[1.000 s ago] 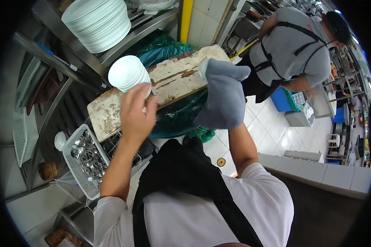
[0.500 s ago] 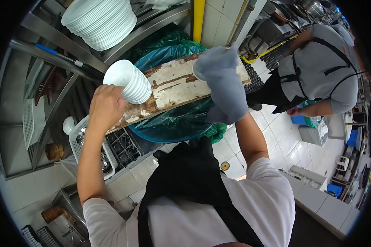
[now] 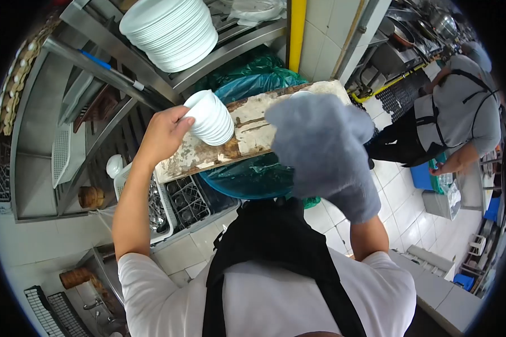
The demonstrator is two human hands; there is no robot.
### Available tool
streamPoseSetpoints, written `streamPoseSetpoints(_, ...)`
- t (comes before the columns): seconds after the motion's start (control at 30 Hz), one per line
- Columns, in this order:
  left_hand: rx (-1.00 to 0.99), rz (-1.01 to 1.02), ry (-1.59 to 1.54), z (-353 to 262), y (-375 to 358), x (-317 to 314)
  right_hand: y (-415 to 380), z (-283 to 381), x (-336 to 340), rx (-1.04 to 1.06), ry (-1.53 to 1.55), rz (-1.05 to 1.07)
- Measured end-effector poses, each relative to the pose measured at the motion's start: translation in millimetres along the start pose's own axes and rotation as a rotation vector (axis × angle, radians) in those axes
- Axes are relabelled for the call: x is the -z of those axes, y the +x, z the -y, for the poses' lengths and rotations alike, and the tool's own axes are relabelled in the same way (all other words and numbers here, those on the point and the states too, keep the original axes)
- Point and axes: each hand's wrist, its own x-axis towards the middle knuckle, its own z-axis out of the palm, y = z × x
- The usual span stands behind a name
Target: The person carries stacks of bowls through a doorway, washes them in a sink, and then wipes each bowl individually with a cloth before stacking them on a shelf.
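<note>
Currently, your left hand [image 3: 167, 133] is at the stack of white bowls [image 3: 211, 119], its fingers closed on the rim at the upper end, with the thumb against the outside. The stack rests on the worktop [image 3: 256, 135], a worn board with peeling pale paint, left of its middle. Your right hand is hidden under a grey cloth [image 3: 320, 149], so you cannot tell whether those fingers are open or gripping. The cloth hangs over your wrist and covers much of the board's right part; a pale curved edge peeks out past it, too little to identify.

Below the worktop you have a blue basin [image 3: 253, 196] with green plastic in it, and to its left a white basket [image 3: 167, 203] of cutlery. Beyond the board, a tall stack of plates [image 3: 171, 36] sits on a metal shelf, near a yellow pole [image 3: 297, 39]. Off to your right, well apart, a co-worker [image 3: 458, 106] in a grey shirt stands turned away.
</note>
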Motion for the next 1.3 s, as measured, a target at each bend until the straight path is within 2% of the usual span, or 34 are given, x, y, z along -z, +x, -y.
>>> streamPoseSetpoints(0.03,0.006,-0.004,-0.006,7,-2,-1,8,8,10,0.044,-0.048,0.258)
streamPoseSetpoints(0.1,0.095,-0.062,-0.321,21,-1,-1,25,20,30,0.130,-0.151,0.760)
streamPoseSetpoints(0.13,0.090,-0.070,-0.321,25,-3,0,31,25,37,0.174,-0.205,1.005)
streamPoseSetpoints(0.17,0.113,-0.161,-0.563,25,-5,1,32,30,42,0.216,-0.260,1.250)
streamPoseSetpoints(0.2,0.136,-0.251,-0.805,23,-9,3,27,35,43,0.222,-0.260,1.245)
streamPoseSetpoints(0.23,0.165,-0.302,-1.072,20,-17,6,18,40,44,0.150,-0.143,1.150)
streamPoseSetpoints(0.27,0.163,-0.314,-1.076,9,-25,9,8,44,43,0.084,-0.031,1.053)
streamPoseSetpoints(0.33,0.099,-0.393,-1.530,-4,-42,12,-12,49,39,-0.042,0.187,0.867)
streamPoseSetpoints(0.37,0.095,-0.356,-1.651,-1,-50,10,-21,52,36,-0.107,0.297,0.779)
streamPoseSetpoints(0.4,0.115,-0.367,-1.665,-1,-61,4,-27,57,38,-0.184,0.401,0.698)
streamPoseSetpoints(0.47,0.306,-0.371,-1.869,-14,-72,-12,-35,72,35,-0.227,0.488,0.537)
streamPoseSetpoints(0.6,0.466,-0.360,-1.982,-38,-85,-56,-44,112,11,-0.112,0.465,0.404)
streamPoseSetpoints(0.67,0.532,-0.412,-1.868,-49,-93,-69,-44,127,-4,-0.047,0.416,0.402)
streamPoseSetpoints(0.73,0.259,-0.574,-1.290,-51,-106,-70,-42,138,-14,0.005,0.377,0.411)
streamPoseSetpoints(0.77,0.264,-0.582,-1.300,-53,-110,-69,-42,142,-17,0.030,0.354,0.418)
streamPoseSetpoints(0.83,-0.058,-0.605,-1.106,-60,-119,-64,-42,149,-16,0.074,0.313,0.438)
streamPoseSetpoints(0.87,-0.058,-0.612,-1.113,-56,-121,-58,-41,152,-15,0.101,0.291,0.455)
streamPoseSetpoints(0.93,-0.341,-0.481,-0.679,-45,-126,-45,-38,157,-14,0.151,0.252,0.475)
streamPoseSetpoints(1.0,-0.389,-0.481,-0.610,-32,-127,-39,-36,162,-14,0.212,0.208,0.498)
streamPoseSetpoints(1.07,-0.445,-0.249,-0.465,-17,-131,-37,-33,165,-13,0.360,0.162,0.552)
streamPoseSetpoints(1.13,-0.417,-0.225,-0.542,-11,-134,-32,-27,168,-18,0.486,0.137,0.626)
streamPoseSetpoints(1.17,-0.390,-0.199,-0.608,-9,-136,-30,-22,182,-21,0.123,0.350,0.776)
streamPoseSetpoints(1.2,-0.282,-0.151,-0.925,-7,-139,-33,-24,184,-26,0.026,0.384,0.774)
streamPoseSetpoints(1.27,-0.136,-0.232,-1.301,1,-139,-40,-29,192,-36,0.088,0.265,0.657)
streamPoseSetpoints(1.3,-0.135,-0.237,-1.312,2,-137,-43,-32,198,-39,0.115,0.199,0.610)
